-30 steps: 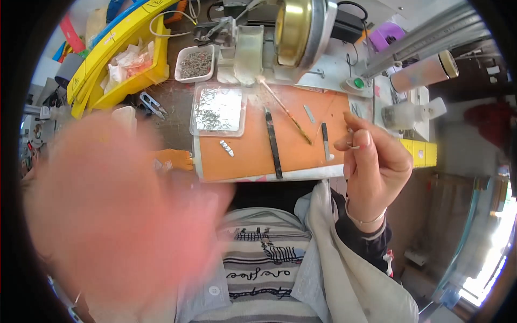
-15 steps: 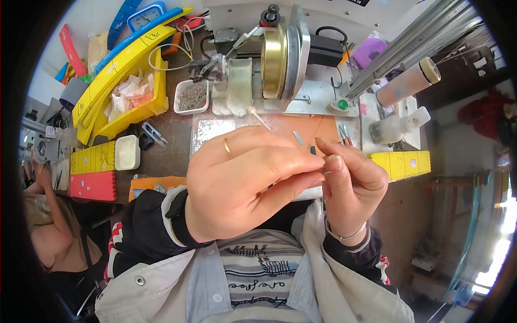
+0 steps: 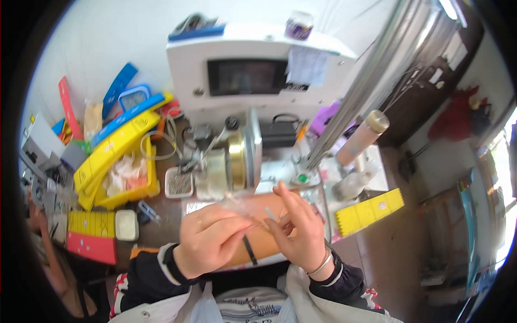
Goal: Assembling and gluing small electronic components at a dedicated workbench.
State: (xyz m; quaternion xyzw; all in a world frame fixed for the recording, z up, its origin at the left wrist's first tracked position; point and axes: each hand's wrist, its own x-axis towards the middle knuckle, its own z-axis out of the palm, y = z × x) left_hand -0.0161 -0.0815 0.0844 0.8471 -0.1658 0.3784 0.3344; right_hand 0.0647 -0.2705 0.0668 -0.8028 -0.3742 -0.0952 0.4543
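Observation:
Over the orange mat (image 3: 261,204), my left hand (image 3: 210,237) is closed in a pinch, thumb against fingertips. Something thin and faintly reddish shows at the tips, too small and blurred to name. My right hand (image 3: 301,237) is just to its right, fingers apart, with the index finger raised and the thumb pointing toward the left fingertips. A slim pale strip (image 3: 270,214) shows between the two hands. Below them, a narrow black strip (image 3: 250,251) lies across the mat.
Beyond my hands stands a machine with a brass-coloured wheel (image 3: 236,161). A white dish (image 3: 179,183) of small metal pieces sits left of it, near a yellow bin (image 3: 153,175). At right are a tumbler (image 3: 363,137), a whitish bottle (image 3: 350,185) and a yellow block (image 3: 370,211).
My view has tilted up, bringing the machine's screen into sight. My hands, earlier touching around a small red piece, have come apart; the right index finger has lifted.

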